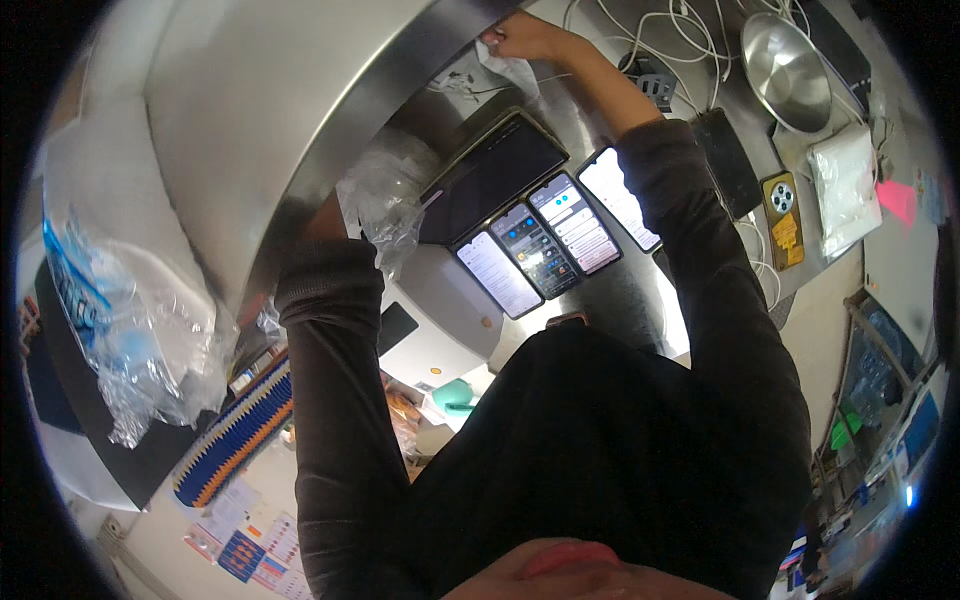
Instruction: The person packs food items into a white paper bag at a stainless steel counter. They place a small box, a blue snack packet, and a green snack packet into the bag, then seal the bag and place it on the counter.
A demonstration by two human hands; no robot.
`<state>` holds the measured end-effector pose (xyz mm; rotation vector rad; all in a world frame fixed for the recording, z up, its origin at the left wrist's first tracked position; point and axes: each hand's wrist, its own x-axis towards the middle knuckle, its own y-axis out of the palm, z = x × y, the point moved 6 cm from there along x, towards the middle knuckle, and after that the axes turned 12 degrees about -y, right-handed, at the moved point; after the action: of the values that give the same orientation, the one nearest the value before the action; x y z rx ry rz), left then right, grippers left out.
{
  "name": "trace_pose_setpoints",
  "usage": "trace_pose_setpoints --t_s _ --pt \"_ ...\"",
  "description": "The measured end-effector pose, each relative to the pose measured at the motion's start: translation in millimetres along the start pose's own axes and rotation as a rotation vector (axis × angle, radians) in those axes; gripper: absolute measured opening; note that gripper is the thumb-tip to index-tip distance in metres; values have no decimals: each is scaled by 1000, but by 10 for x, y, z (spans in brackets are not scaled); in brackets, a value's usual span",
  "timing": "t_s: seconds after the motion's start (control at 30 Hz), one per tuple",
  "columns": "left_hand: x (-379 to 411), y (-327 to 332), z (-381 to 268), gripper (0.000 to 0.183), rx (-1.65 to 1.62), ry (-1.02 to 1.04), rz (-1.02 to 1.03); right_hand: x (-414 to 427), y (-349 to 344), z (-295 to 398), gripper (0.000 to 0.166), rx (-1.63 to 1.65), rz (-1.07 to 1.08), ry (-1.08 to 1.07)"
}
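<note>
Near the top, my right hand (525,37) is closed on a white cloth or tissue (511,71) that hangs below the fingers. A steel edge overhead partly covers the fingertips. My left hand is out of view behind that edge; only a blurred bit of wrist shows above the dark sleeve. A crumpled clear plastic bag (394,202) is close to that wrist. Below my right hand lies a dark-screened tablet or laptop (502,176). Several phones with lit screens lie in a slanting row beside it, including a dark-themed phone (534,251) and a white-screened phone (501,274).
A shiny steel shelf edge (352,97) crosses above the work surface. To the right are a steel bowl (787,71), tangled white cables (690,37), a gold phone (783,221) and a plastic-wrapped white pack (845,187). A plastic-wrapped bundle (157,315) sits at left.
</note>
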<state>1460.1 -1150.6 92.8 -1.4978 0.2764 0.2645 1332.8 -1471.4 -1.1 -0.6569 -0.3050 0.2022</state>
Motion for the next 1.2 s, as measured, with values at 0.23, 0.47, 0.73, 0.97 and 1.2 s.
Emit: trace_pose_setpoints --t_s 0.23,0.47,0.73,0.97,1.2 --pt "61 -93 -169 45 -118 -28 -41 106 318 215 35 -332 81 -224" --pt "-804 -417 -355 47 -519 36 -62 68 630 341 32 21 336 -344" --pt "-3002 -694 111 27 -240 449 -658 -365 -124 -198 23 148 -353 148" --pt "-2233 99 1738 76 -49 -18 -552 -184 143 2226 18 997 1 203" --pt "-2178 -431 1550 57 -123 -3 -502 1180 1594 2785 29 229 124 -86"
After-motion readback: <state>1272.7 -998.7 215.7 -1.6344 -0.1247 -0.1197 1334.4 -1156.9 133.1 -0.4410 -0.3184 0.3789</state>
